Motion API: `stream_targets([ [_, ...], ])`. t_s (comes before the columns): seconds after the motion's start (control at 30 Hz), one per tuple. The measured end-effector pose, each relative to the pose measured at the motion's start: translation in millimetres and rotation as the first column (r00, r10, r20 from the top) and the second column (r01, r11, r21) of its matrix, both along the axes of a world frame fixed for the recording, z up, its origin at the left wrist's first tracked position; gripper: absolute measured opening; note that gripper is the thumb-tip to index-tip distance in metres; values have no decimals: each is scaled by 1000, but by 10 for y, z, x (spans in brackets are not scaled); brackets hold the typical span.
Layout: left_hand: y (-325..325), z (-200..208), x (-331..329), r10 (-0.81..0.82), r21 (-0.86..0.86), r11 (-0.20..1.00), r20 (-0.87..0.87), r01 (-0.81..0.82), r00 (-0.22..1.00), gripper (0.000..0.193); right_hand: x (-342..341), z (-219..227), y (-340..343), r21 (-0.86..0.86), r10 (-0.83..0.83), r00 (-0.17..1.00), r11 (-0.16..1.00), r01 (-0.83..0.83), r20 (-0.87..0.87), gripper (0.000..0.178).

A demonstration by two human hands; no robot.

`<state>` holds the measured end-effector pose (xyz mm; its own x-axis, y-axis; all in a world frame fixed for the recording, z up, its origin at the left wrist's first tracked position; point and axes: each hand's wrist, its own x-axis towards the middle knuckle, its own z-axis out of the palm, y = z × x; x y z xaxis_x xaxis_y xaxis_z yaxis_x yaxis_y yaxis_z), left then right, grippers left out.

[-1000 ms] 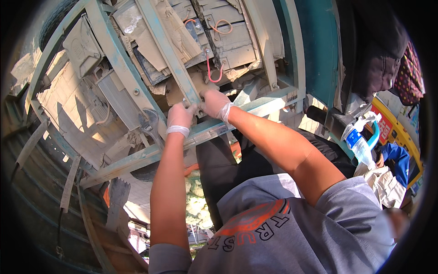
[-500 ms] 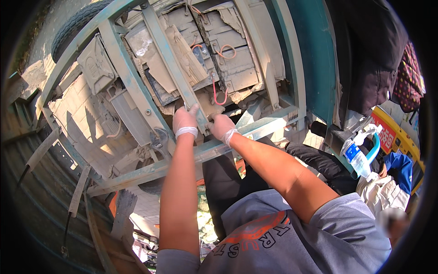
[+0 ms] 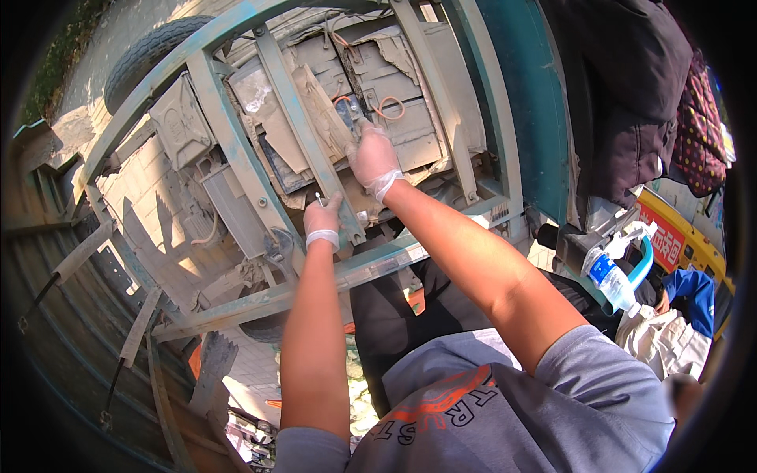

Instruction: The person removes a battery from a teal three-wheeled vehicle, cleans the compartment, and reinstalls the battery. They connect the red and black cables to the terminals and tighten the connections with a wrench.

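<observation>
A teal metal frame [image 3: 236,138] surrounds several dusty batteries [image 3: 414,142] with orange wire loops [image 3: 388,108] on top. A flat metal bar [image 3: 293,106] crosses over them. My left hand [image 3: 323,217], in a clear thin glove, is closed beside the bar's lower end; a small shiny metal tip shows at its fingers, the rest is hidden. My right hand [image 3: 374,159], gloved too, reaches over the batteries. Its bent fingers are together close to a bluish terminal [image 3: 347,110], and what they pinch, if anything, is hidden. A loose brownish board [image 3: 325,114] lies left of it.
A wrench-like metal tool [image 3: 279,248] rests at the frame's lower bar. Left are a grey box [image 3: 181,118], a tyre [image 3: 150,59] and a ribbed metal panel [image 3: 71,315]. A water bottle [image 3: 611,280] stands at right, near another person's blue sleeve [image 3: 690,296].
My right hand has moved up and away from the bar's lower end onto the batteries, covering the hanging red wire. The left hand has slid slightly down, a shiny tip now showing.
</observation>
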<state>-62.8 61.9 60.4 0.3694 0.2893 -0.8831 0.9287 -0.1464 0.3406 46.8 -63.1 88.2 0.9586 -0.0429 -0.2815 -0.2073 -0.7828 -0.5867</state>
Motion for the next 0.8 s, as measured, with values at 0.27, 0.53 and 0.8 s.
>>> stream_targets([
  [0.27, 21, 60, 48, -76, 36, 997, 21, 75, 997, 45, 232, -253, 103, -87, -35, 907, 996, -1, -419, 21],
  [0.53, 62, 9, -25, 7, -110, 994, 33, -4, 999, 42, 398, -536, -76, 24, 103, 850, 994, -106, -517, 36],
  [0.8, 37, 69, -37, -2, -184, 983, -10, 1, 1000, 39, 245, -425, -60, 45, 52, 898, 998, -37, -437, 40],
])
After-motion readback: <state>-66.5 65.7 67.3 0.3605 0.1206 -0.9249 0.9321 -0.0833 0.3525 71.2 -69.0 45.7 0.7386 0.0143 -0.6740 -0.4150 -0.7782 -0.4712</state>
